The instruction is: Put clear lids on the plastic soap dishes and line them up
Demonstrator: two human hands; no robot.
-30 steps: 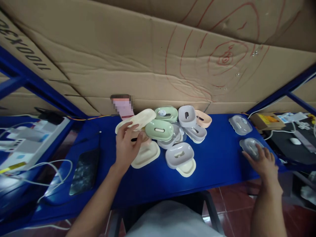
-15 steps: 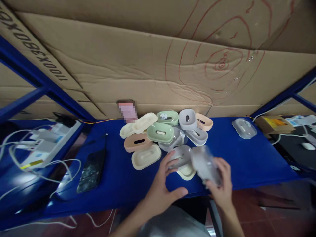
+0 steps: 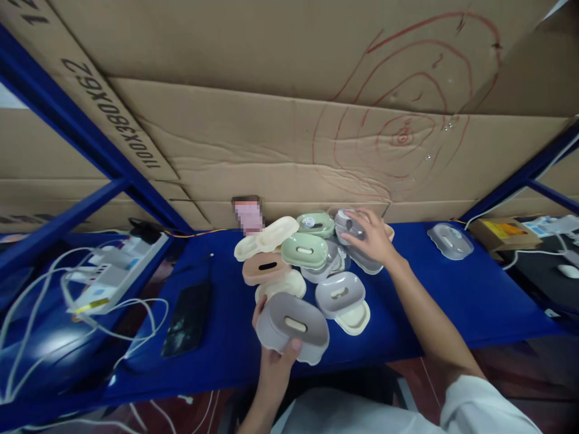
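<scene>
My left hand [image 3: 277,355] grips a grey soap dish [image 3: 312,328] by its near edge, thumb on top, tilted so its pale-lined slot faces up. At the back right of the pile, my right hand [image 3: 373,235] has its fingers round a clear lid [image 3: 350,220] with a round sticker, over a grey soap dish; part of both is hidden. Near the left hand are a cream tray [image 3: 289,283] and a peach soap dish [image 3: 266,269]. A grey soap dish [image 3: 339,292] overlaps a cream tray [image 3: 355,319]. Behind these lie green soap dishes [image 3: 304,248].
A clear lid [image 3: 450,241] lies apart on the right of the blue table [image 3: 407,337]. On the left are a black phone [image 3: 187,316], white cables and a power strip [image 3: 122,274]. Cardboard [image 3: 235,138] walls the back; a small box [image 3: 504,232] stands at right.
My right hand has moved from the front to the back right of the pile, with the clear lid. My left hand has moved left and now holds a grey soap dish.
</scene>
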